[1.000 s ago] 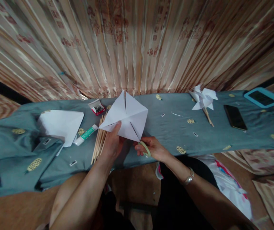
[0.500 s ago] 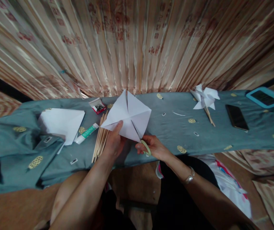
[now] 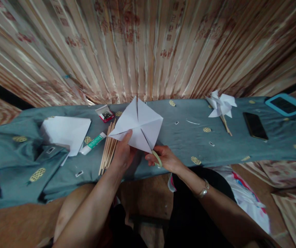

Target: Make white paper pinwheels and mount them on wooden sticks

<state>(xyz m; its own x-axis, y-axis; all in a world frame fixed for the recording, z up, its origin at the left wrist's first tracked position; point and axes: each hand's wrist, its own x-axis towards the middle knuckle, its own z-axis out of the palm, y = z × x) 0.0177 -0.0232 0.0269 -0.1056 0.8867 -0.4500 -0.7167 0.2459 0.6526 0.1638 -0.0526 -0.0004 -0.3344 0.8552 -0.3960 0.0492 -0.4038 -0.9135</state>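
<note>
A square of white paper (image 3: 148, 119) is held up over the cloth, with slits running from several corners toward its middle. My left hand (image 3: 125, 150) grips its near left edge, the thumb on top and the fingers underneath. My right hand (image 3: 164, 157) is closed round the pale green handle of a pair of scissors (image 3: 157, 159). The scissors meet the paper at its near corner, where one slit runs inward; the blades are mostly hidden. Beneath the paper's left corner lies a bundle of thin wooden sticks (image 3: 106, 153).
A glue stick (image 3: 93, 143), a stack of white paper (image 3: 66, 132) and a red box of small pins (image 3: 104, 113) lie to the left. Rightward are a paper pinwheel (image 3: 222, 106) on a stick, a phone (image 3: 255, 125) and a blue-framed tablet (image 3: 286, 104). A patterned curtain (image 3: 148, 51) hangs behind.
The handle of the scissors and my right fingers have shifted very slightly to the left. The paper and my left hand look almost the same.
</note>
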